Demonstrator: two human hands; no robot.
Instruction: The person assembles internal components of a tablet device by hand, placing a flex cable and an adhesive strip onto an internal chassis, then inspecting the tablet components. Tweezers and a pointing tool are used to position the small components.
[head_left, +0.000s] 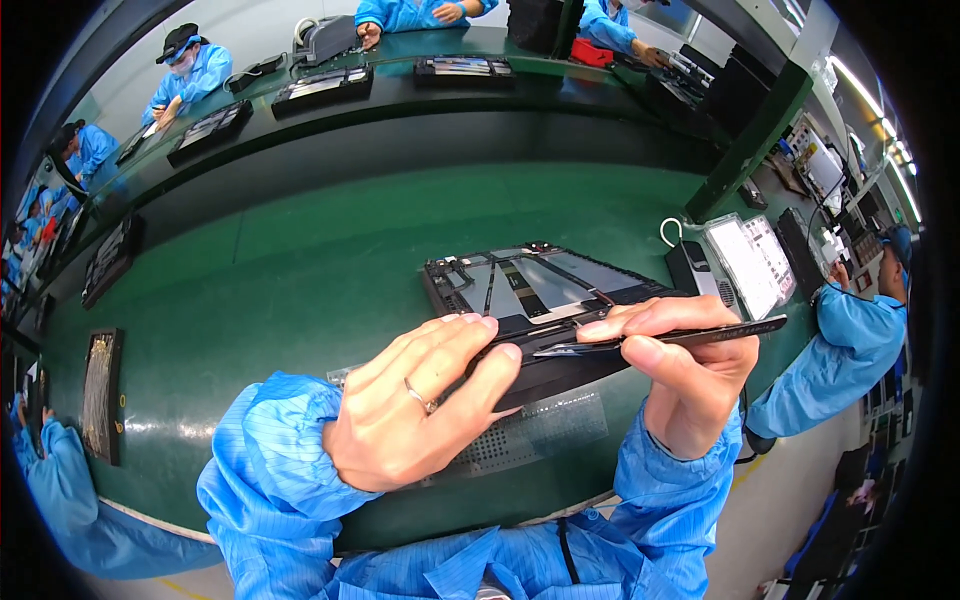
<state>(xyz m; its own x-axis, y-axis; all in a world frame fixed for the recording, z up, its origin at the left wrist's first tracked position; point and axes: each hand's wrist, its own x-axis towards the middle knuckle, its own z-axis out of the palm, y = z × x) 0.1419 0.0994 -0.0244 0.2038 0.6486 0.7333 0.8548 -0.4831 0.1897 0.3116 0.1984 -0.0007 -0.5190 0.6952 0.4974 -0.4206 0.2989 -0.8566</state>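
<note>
In front of me on the green table (250, 280) is a black tray (575, 382), tilted, carrying a flat electronic device (570, 285) with grey panels and dark ribbon strips. My left hand (415, 400), a ring on one finger, grips the tray's near left edge with thumb and fingertips close together. Black tweezers (740, 330) are pinched in my right hand (690, 365), their tips pointing left over the near edge, close to my left thumb. What the tips touch is too small to make out. Under the tray lies a clear sheet with rows of holes (560, 425).
To the right stand a small black box with a white loop (690, 268) and a clear plastic tray of white parts (750, 262). A green post (750, 140) rises behind them. A long parts tray (101, 395) lies left. Co-workers in blue sit around; black trays (322, 88) line the raised shelf.
</note>
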